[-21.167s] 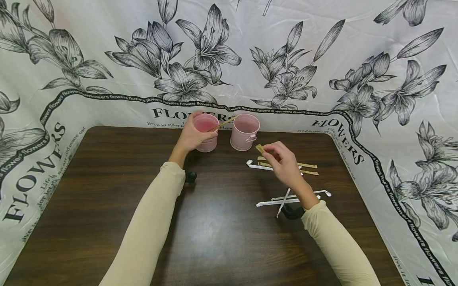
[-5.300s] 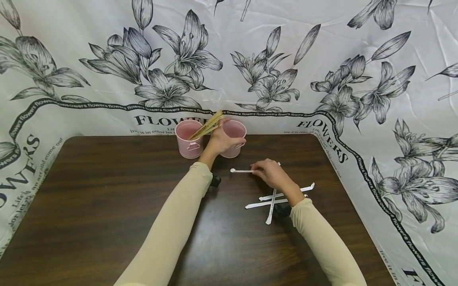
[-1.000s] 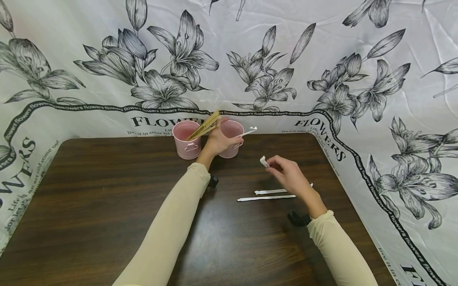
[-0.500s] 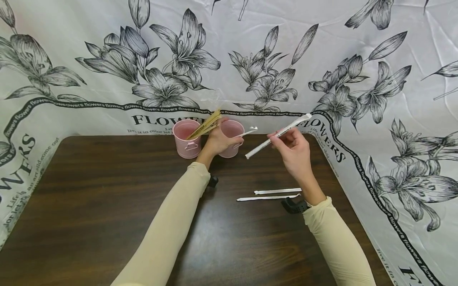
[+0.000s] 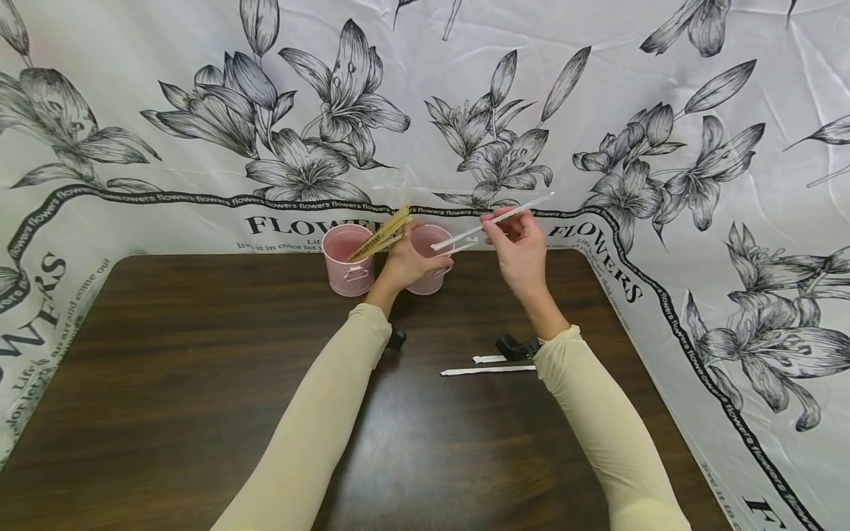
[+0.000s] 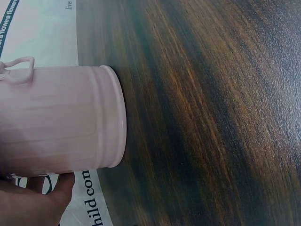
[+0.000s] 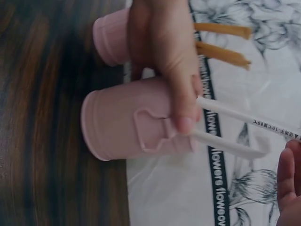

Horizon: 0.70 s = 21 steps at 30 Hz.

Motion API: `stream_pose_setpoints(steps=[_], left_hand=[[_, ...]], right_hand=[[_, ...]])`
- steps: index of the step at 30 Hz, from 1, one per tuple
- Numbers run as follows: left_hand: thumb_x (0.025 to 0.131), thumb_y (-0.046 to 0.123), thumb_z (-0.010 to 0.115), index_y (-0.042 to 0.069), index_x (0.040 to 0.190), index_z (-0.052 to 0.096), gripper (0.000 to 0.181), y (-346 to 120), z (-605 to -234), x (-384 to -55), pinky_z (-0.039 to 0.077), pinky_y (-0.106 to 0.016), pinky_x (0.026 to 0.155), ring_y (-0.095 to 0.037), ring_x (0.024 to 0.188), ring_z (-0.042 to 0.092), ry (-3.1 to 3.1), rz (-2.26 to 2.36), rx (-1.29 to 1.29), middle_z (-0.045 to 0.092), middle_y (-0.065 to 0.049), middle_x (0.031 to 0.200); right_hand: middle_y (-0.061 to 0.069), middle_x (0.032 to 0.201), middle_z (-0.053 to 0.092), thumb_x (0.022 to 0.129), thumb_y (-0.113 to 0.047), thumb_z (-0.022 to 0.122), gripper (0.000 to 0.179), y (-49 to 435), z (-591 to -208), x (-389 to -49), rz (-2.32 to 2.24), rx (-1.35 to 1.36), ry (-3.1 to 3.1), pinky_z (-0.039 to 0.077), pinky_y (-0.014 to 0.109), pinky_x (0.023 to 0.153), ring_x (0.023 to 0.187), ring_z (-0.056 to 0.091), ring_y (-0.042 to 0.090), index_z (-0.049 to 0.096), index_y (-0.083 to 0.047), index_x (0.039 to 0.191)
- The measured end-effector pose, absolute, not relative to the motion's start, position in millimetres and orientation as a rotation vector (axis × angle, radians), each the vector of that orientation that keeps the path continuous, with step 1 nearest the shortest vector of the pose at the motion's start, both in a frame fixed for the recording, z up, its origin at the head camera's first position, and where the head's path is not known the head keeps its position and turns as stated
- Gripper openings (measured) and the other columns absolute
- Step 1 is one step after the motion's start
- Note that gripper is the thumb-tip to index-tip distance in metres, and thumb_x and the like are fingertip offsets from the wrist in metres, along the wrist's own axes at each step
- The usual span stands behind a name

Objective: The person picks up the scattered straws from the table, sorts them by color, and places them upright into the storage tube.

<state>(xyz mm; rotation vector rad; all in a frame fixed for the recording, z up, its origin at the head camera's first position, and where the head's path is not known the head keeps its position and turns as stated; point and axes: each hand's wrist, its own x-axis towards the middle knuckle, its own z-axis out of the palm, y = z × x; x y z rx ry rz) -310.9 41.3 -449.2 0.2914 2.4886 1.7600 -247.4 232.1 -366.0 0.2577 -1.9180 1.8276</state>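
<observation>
My left hand (image 5: 405, 262) grips the right pink bucket (image 5: 427, 285) near its rim, the thumb on the near side. Between the thumb and fingers of my right hand (image 5: 521, 254) I pinch a white paper-wrapped straw (image 5: 465, 234), slanted, its lower end right at that bucket's mouth. A second white wrapped straw (image 7: 225, 144) leans out of the same bucket over the rim, beside my left thumb. Just left stands the other pink bucket (image 5: 347, 279), with several tan paper-wrapped straws (image 5: 381, 237) leaning out to the right behind my left hand.
Two more white wrapped straws lie on the dark wooden table (image 5: 232, 383): a nearer straw (image 5: 485, 372) and a farther straw (image 5: 487, 359), both partly hidden by my right forearm. A flower-printed white cloth (image 5: 319, 169) rises behind the buckets.
Over the earlier frames the tan straws went into the left bucket and my left hand switched to the right bucket. Within the last second my right hand carried a white straw up and left.
</observation>
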Motion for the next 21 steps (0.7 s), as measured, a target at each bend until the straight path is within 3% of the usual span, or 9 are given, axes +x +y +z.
stream_pose_setpoints(steps=[7,14,21], left_hand=[[0.071,0.037,0.094,0.019,0.152,0.035,0.102,41,-450,-312,0.041,-0.048,0.116,-0.036,0.137,0.049,2.504,1.746,0.296,0.049,-0.021,0.148],[0.072,0.031,0.094,0.015,0.151,0.037,0.099,43,-452,-311,0.04,-0.048,0.118,-0.035,0.139,0.046,2.476,1.809,0.304,0.045,-0.018,0.152],[0.071,0.033,0.094,0.012,0.151,0.037,0.1,43,-454,-313,0.039,-0.046,0.119,-0.032,0.14,0.046,2.496,1.801,0.331,0.044,-0.017,0.152]], right_hand=[[0.033,0.112,0.07,0.095,0.0,0.068,0.028,220,-374,-254,1.742,0.196,-2.127,0.051,0.013,0.075,0.09,0.067,0.004,0.058,0.013,0.117],[0.03,0.11,0.071,0.095,-0.007,0.07,0.026,214,-383,-259,1.694,0.201,-2.188,0.048,0.015,0.072,0.087,0.066,0.003,0.061,0.009,0.115],[0.035,0.115,0.067,0.093,0.0,0.07,0.032,210,-374,-251,1.722,0.206,-2.197,0.048,0.011,0.073,0.085,0.064,0.002,0.058,0.013,0.12]])
